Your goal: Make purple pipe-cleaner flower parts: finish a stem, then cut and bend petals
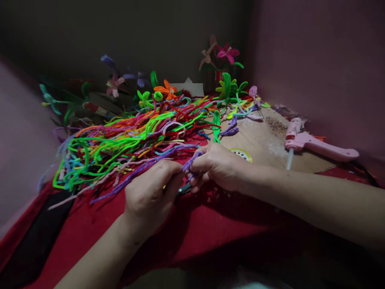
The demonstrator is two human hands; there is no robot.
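Observation:
A purple pipe cleaner is pinched between both hands over the red cloth. My left hand is closed, with thumb and forefinger on the lower left end of the piece. My right hand is closed on its other side, fingers curled round it. Just below the fingertips shows a dark tool handle, partly hidden by the hands. Loose purple pipe cleaners lie just behind my left hand. Beyond my right hand are a green pipe-cleaner leaf and a purple pipe-cleaner petal.
A heap of coloured pipe cleaners spreads across the left and middle. On the wooden board at right rests a pink glue gun. A yellow-rimmed disc lies behind my right wrist. Finished flowers stand at the back.

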